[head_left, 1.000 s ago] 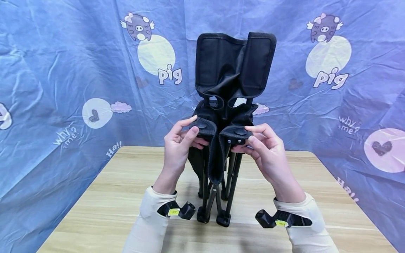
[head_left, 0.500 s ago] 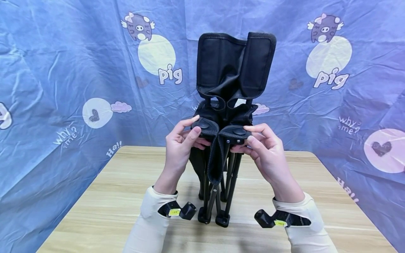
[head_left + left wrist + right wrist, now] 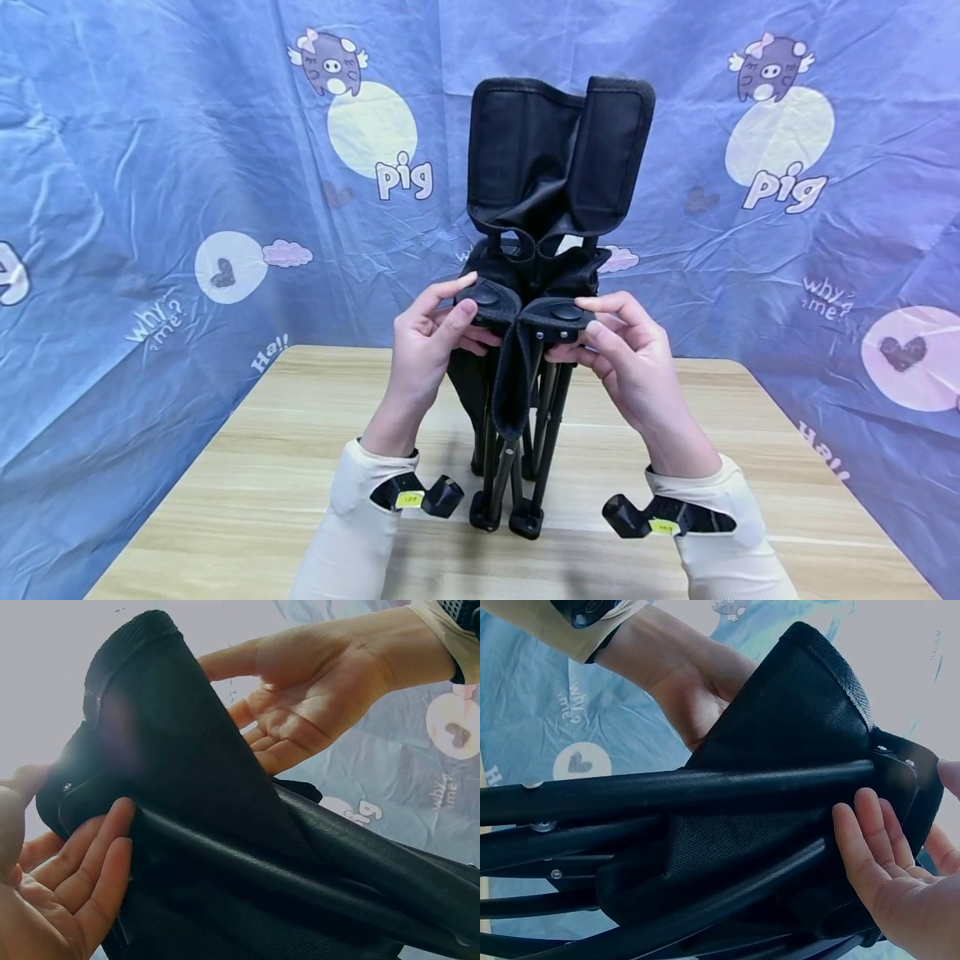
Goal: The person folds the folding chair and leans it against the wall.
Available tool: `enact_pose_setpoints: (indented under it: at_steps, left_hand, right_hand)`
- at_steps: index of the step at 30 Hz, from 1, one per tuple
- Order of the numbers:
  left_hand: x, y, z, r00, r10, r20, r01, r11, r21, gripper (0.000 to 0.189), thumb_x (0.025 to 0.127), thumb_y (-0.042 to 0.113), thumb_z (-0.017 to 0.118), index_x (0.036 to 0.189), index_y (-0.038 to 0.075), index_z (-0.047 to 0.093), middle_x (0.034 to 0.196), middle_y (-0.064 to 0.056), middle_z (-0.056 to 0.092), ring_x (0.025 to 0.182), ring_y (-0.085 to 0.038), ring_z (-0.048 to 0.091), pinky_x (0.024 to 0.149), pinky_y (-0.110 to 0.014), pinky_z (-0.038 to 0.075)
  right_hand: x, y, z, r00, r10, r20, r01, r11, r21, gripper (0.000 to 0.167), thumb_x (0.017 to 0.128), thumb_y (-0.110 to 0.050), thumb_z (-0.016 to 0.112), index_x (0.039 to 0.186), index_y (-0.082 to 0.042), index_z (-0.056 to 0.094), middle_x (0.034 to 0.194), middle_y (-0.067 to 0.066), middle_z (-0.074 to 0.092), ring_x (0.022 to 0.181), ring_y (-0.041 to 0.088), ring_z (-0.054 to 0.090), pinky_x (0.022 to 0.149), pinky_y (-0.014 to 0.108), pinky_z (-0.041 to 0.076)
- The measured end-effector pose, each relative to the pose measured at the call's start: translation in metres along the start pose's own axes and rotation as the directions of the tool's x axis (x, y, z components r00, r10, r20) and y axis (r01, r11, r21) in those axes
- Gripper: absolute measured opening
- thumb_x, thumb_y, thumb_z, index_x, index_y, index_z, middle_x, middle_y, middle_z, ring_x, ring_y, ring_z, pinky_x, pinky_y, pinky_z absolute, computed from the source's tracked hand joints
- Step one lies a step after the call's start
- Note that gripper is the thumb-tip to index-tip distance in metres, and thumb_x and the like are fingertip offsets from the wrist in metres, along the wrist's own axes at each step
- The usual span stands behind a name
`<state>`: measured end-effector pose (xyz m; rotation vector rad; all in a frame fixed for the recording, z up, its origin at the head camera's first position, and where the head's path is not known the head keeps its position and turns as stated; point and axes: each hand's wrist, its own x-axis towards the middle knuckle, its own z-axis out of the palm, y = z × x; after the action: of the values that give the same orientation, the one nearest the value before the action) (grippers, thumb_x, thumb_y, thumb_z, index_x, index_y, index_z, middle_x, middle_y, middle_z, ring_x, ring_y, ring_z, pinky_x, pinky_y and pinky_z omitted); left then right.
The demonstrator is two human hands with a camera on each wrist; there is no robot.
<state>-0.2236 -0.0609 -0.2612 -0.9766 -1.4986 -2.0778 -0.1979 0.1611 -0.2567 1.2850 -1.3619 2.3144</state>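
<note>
A black folding chair (image 3: 517, 192), mostly folded up, stands upright on its feet in the middle of the wooden table. Its two front seat corners face me, and the seat cloth (image 3: 513, 392) sags in a fold between them. My left hand (image 3: 426, 333) pinches the left corner (image 3: 486, 302), thumb in front and fingers beneath. On the other side my right hand (image 3: 630, 342) grips the right corner (image 3: 558, 315) the same way. In the left wrist view the left fingers (image 3: 97, 862) lie against the dark tube. Dark metal legs (image 3: 592, 795) show in the right wrist view.
The chair's black feet (image 3: 527, 523) rest on the light wooden table (image 3: 300, 467). Behind it hangs a blue printed curtain (image 3: 225, 150). A small camera is strapped to each wrist, over cream sleeves (image 3: 345, 533).
The left seat corner and left hand have shifted very slightly to the right, and the right hand slightly to the left. Both hands keep their grip.
</note>
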Motion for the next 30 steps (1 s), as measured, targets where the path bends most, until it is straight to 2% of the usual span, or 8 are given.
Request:
enact_pose_setpoints:
  at_steps: [7,14,20,26,30]
  left_hand:
    - [0.002,0.001,-0.003,0.998,-0.046,0.042,0.047,0.999,-0.015,0.084,0.086,0.053,0.072,0.131,-0.015,0.051,0.078,-0.005,0.074,0.065,-0.018,0.072,0.055,-0.028,0.057]
    - [0.004,0.004,-0.006,0.994,-0.066,0.089,0.068,0.997,-0.024,0.079,0.088,0.051,0.072,0.133,-0.011,0.053,0.080,-0.007,0.075,0.067,-0.020,0.072,0.055,-0.029,0.057]
    - [0.007,0.003,-0.010,0.989,-0.094,0.111,0.096,0.995,-0.008,0.082,0.087,0.053,0.071,0.133,-0.012,0.052,0.080,-0.007,0.075,0.068,-0.020,0.072,0.055,-0.031,0.057]
    - [0.007,0.003,-0.010,0.989,-0.104,0.105,0.107,0.994,-0.019,0.080,0.087,0.052,0.072,0.134,-0.011,0.053,0.080,-0.008,0.074,0.068,-0.019,0.072,0.056,-0.030,0.057]
    - [0.004,0.002,-0.006,0.992,-0.105,0.063,0.107,0.994,-0.034,0.075,0.090,0.047,0.071,0.134,-0.010,0.053,0.079,-0.004,0.074,0.067,-0.017,0.072,0.055,-0.027,0.056]
  right_hand:
    - [0.002,0.000,-0.002,1.000,0.010,0.021,-0.010,1.000,-0.004,0.023,0.101,0.003,0.049,0.120,-0.001,0.061,0.107,0.016,0.070,0.088,0.027,0.071,0.083,0.041,0.059]
    - [0.004,-0.001,-0.003,0.997,0.009,0.078,-0.010,1.000,0.016,0.027,0.102,0.005,0.044,0.123,0.001,0.060,0.112,0.018,0.069,0.093,0.029,0.071,0.085,0.042,0.058]
    - [0.006,-0.003,-0.003,0.995,0.025,0.094,-0.026,0.999,0.018,0.028,0.101,0.006,0.042,0.124,0.002,0.060,0.114,0.019,0.067,0.095,0.029,0.071,0.085,0.041,0.058]
    - [0.006,-0.002,-0.003,0.995,0.033,0.095,-0.034,0.999,0.015,0.029,0.101,0.006,0.041,0.123,0.001,0.060,0.114,0.019,0.067,0.094,0.028,0.071,0.086,0.041,0.058]
    - [0.005,-0.001,-0.002,0.996,0.028,0.080,-0.030,0.999,0.019,0.028,0.102,0.005,0.042,0.123,0.000,0.060,0.113,0.018,0.067,0.093,0.028,0.071,0.086,0.041,0.058]
